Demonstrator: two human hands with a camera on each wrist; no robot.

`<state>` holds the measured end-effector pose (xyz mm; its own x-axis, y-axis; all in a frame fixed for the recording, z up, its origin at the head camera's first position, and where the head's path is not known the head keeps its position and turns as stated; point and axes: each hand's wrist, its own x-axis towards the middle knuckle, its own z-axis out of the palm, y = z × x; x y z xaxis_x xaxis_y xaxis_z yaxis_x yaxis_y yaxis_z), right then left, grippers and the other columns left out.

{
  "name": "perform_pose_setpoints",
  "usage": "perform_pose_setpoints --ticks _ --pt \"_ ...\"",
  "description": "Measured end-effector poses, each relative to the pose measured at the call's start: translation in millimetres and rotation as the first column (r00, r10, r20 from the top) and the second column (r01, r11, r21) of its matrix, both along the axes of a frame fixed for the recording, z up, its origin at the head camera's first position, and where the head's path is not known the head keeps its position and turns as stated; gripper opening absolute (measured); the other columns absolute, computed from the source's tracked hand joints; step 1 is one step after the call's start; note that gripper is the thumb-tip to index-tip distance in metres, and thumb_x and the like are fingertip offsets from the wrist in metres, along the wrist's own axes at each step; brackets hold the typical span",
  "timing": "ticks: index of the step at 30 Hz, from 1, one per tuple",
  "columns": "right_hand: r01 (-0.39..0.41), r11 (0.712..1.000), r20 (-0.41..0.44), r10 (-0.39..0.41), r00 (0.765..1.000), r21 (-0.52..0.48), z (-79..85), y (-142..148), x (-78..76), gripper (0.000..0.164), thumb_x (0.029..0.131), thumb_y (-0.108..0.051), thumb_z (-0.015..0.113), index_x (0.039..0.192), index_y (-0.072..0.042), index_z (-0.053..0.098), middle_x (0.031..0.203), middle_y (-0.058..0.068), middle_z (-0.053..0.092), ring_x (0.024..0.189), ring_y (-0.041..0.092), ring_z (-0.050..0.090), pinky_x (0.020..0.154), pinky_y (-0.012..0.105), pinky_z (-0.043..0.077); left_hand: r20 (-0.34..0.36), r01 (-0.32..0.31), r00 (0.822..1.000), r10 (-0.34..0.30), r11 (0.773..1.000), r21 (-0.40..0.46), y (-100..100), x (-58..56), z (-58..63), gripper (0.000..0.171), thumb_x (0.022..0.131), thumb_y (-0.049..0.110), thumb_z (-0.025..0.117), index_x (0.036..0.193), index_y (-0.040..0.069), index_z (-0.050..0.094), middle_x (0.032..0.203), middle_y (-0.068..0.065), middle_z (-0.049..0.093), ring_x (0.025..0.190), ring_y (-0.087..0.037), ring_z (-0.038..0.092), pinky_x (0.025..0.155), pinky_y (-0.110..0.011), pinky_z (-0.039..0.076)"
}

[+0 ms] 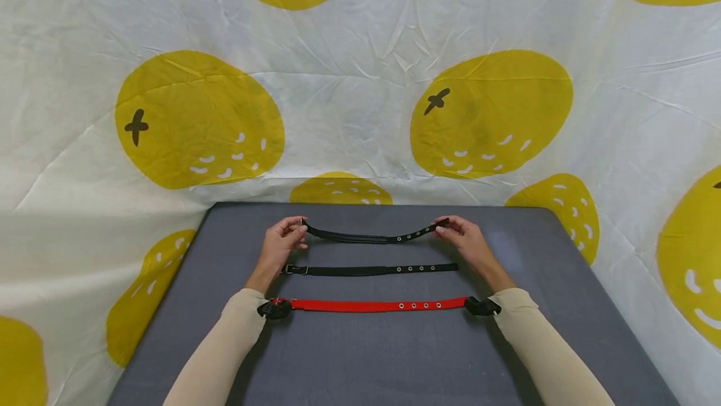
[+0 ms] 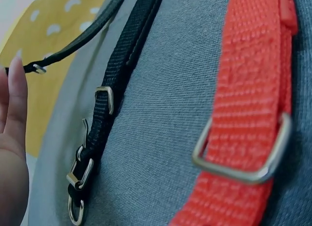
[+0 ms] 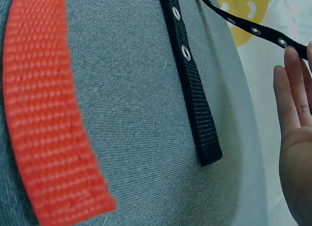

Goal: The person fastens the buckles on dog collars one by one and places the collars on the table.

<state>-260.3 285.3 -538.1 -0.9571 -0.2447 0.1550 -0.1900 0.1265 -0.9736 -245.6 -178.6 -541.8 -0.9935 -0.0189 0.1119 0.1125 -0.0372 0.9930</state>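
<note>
Both hands hold up a black pet collar (image 1: 360, 239) by its ends, and it sags a little in the middle. My left hand (image 1: 280, 240) pinches the buckle end between thumb and fingers. At the other end, with the metal eyelets, my right hand (image 1: 463, 237) pinches the tip. Below it lies a second black collar (image 1: 349, 271), flat, its buckle (image 2: 80, 174) on the left and eyelets on the right. Nearest me is a wider red collar (image 1: 349, 306), its metal loop (image 2: 248, 174) close in the left wrist view and its plain end (image 3: 68, 187) in the right.
The collars are over a dark grey table (image 1: 360, 356). Behind and around it hangs a white cloth (image 1: 349, 112) with yellow fruit prints. A black wrist camera (image 1: 275, 311) overlaps the red collar's left end; another (image 1: 482, 306) overlaps its right end.
</note>
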Motion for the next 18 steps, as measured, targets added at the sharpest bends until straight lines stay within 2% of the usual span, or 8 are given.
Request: perform_pose_setpoints --ticks 4,8,10,13,18 --pt "0.013 1.0 -0.037 -0.013 0.999 0.006 2.6 -3 -1.6 0.032 0.102 -0.011 0.063 0.127 0.009 0.06 0.122 0.032 0.063 0.105 0.021 0.07 0.09 0.032 0.057 -0.021 -0.071 0.997 0.07 0.996 -0.049 3 -0.2 1.0 0.031 0.094 0.017 0.074 0.119 0.0 0.068 0.102 -0.018 0.063 0.077 -0.022 0.061 0.067 -0.031 0.06" --pt "0.026 1.0 -0.063 -0.027 0.998 -0.017 8.1 -8 -2.3 0.032 0.102 -0.012 0.063 0.127 0.007 0.06 0.125 0.031 0.063 0.11 0.027 0.067 0.092 0.031 0.056 -0.042 -0.116 0.993 0.114 0.991 -0.063 5 0.3 4.7 0.031 0.095 0.017 0.073 0.119 -0.001 0.069 0.12 -0.021 0.065 0.093 -0.021 0.065 0.081 -0.031 0.059" --pt "0.036 0.999 -0.08 -0.038 0.996 -0.024 12.3 -11 -2.2 0.032 0.102 -0.012 0.063 0.127 0.007 0.06 0.125 0.031 0.063 0.11 0.027 0.067 0.092 0.031 0.056 -0.054 -0.116 0.992 0.114 0.992 -0.047 6 0.7 7.4 0.032 0.097 0.016 0.07 0.122 -0.003 0.067 0.126 -0.024 0.065 0.101 -0.017 0.066 0.087 -0.029 0.057" --pt "0.042 0.998 -0.096 -0.046 0.994 -0.04 20.5 -17 -0.6 0.03 0.102 -0.012 0.061 0.128 0.005 0.06 0.122 0.031 0.064 0.109 0.025 0.068 0.092 0.03 0.056 -0.07 -0.103 0.992 0.103 0.995 -0.003 9 2.3 12.7 0.032 0.099 0.011 0.066 0.126 -0.007 0.064 0.125 -0.027 0.066 0.108 -0.015 0.067 0.092 -0.027 0.055" --pt "-0.009 0.999 -0.146 0.002 0.989 -0.048 38.5 -30 6.0 0.034 0.104 -0.01 0.057 0.136 0.001 0.057 0.116 0.034 0.062 0.109 0.034 0.069 0.094 0.03 0.055 -0.096 -0.106 0.989 0.111 0.993 0.059 15 6.4 25.1 0.029 0.098 0.008 0.066 0.123 -0.007 0.064 0.115 -0.021 0.072 0.106 -0.016 0.07 0.09 -0.028 0.056"
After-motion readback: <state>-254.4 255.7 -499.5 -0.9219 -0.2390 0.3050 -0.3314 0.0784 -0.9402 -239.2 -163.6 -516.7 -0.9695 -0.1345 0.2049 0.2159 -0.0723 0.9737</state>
